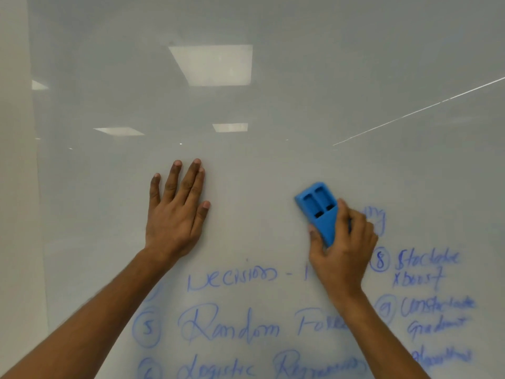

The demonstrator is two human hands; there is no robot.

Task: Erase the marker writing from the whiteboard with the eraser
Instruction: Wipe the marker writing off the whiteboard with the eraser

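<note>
A glossy whiteboard fills the view. Blue marker writing covers its lower part, with numbered lines of words in the middle and on the right. A faint smeared remnant sits just right of my right hand. My right hand grips a blue plastic eraser and presses it flat on the board, tilted up to the left. My left hand lies flat on the board with fingers spread, holding nothing, left of the eraser and above the writing.
The board's upper half is wiped and reflects ceiling light panels. The board's left edge meets a pale wall. A thin bright line runs diagonally across the upper right.
</note>
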